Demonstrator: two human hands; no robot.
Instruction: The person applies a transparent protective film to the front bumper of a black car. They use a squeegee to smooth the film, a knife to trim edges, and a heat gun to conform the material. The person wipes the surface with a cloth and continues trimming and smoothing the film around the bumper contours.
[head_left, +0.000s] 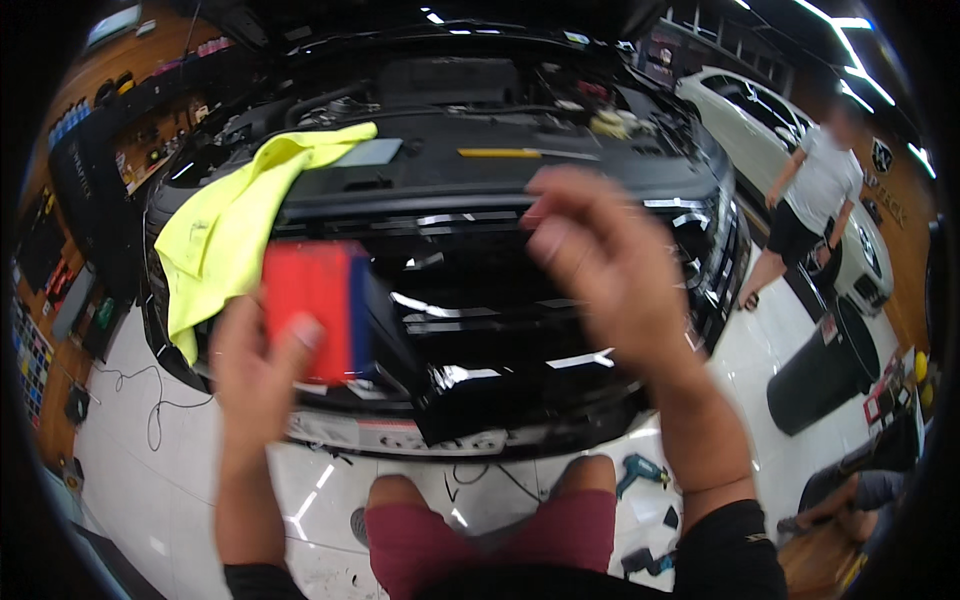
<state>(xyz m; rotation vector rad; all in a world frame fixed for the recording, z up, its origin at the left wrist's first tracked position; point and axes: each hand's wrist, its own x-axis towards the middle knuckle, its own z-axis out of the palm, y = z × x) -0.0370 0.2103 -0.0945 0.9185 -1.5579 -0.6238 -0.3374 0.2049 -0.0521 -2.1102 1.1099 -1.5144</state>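
Fingers and thumb of my left hand (255, 360) are closed around a red rectangular block (305, 290) with a dark blue edge, held in front of the car's grille. A dark piece (395, 340) shows just right of the block; blur hides whether the two are joined. My right hand (610, 260) is raised over the front of the black car (500, 180), blurred by motion. Its fingers are loosely bent and apart from the thumb, with nothing visible between them. A neon yellow cloth (225, 235) drapes over the car's front left.
The bonnet is up. A grey flat card (372, 152) and a thin yellow strip (498, 153) lie on the front panel. A teal heat gun (642, 470) is on the floor by my right leg. At right are a black bin (825, 365), a walking person (820, 180) and a white car (745, 110).
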